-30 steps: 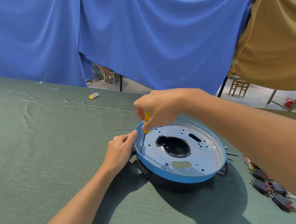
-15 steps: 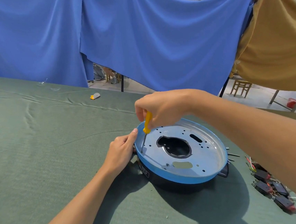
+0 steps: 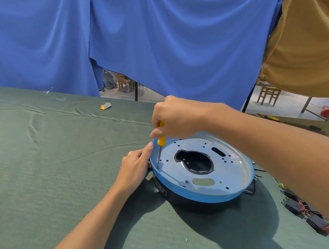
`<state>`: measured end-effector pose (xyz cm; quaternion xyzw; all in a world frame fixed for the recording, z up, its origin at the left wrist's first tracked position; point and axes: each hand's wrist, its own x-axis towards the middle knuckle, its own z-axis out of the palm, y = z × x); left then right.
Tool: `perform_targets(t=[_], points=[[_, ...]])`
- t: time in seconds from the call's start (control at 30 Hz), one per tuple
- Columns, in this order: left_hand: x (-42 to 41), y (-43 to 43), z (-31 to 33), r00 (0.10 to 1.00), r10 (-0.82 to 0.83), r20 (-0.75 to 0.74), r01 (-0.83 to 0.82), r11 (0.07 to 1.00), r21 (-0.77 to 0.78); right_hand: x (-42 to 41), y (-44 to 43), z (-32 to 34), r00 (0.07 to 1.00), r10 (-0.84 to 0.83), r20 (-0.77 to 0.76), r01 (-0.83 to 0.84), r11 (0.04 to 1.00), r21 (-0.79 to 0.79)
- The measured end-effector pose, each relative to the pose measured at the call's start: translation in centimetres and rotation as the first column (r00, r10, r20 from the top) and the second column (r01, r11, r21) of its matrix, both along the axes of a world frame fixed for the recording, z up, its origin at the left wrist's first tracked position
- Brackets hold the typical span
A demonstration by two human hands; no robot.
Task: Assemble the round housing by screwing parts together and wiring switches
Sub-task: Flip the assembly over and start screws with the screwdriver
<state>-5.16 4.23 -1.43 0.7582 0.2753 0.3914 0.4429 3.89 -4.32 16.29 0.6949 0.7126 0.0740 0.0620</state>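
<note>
The round housing (image 3: 204, 197) sits on the green cloth, a black body with a blue rim and a perforated silver plate on top. My right hand (image 3: 174, 118) grips a yellow-handled screwdriver (image 3: 160, 141) upright, its tip on the plate near the left rim. My left hand (image 3: 136, 167) holds the housing's left edge, thumb on the blue rim. Several black switches with red wires (image 3: 300, 208) lie to the right, partly hidden by my right forearm.
The green cloth-covered table (image 3: 49, 165) stretches left and forward. A small yellow-and-grey piece (image 3: 105, 106) lies far back on it. Blue and tan curtains hang behind the table's far edge, with wooden stools beyond.
My right hand has risen slightly on the screwdriver, showing more of the yellow handle. The tip stays at the same spot. My left hand keeps its hold.
</note>
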Motion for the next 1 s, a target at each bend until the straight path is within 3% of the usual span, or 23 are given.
perform_targets(t=[0.17, 0.37, 0.47, 0.7, 0.77, 0.87, 1.0], points=[[0.0, 0.1, -0.2, 1.000, -0.004, 0.008, 0.004, 1.000, -0.010, 0.0, 0.1, -0.7, 0.997, -0.075, -0.030, 0.076, 0.996, 0.035], [0.0, 0.1, -0.2, 1.000, -0.016, 0.016, 0.016, 1.000, -0.018, -0.3, -0.6, 0.6, 0.993, -0.118, -0.007, 0.116, 0.980, -0.161], [0.0, 0.1, -0.2, 1.000, -0.017, 0.017, 0.017, 1.000, -0.023, -0.5, -0.8, 1.4, 0.991, -0.055, 0.124, 0.082, 0.971, -0.224], [0.2, 0.4, -0.4, 1.000, 0.006, 0.012, -0.006, 1.000, 0.004, -1.8, -1.1, 0.7, 0.966, 0.138, 0.220, -0.113, 0.986, -0.121], [0.3, 0.4, -0.4, 1.000, 0.008, 0.001, -0.008, 1.000, 0.017, -2.0, -0.9, 0.5, 0.974, 0.093, 0.205, -0.073, 0.992, -0.099], [0.3, 0.5, -0.5, 1.000, 0.007, 0.020, -0.007, 1.000, -0.011, -1.1, -0.2, 0.1, 0.992, -0.120, 0.042, 0.123, 0.989, -0.087], [0.4, 0.1, -0.1, 0.999, 0.012, 0.035, -0.011, 1.000, -0.020, -0.9, -0.3, 0.8, 0.980, -0.198, -0.009, 0.191, 0.957, -0.217]])
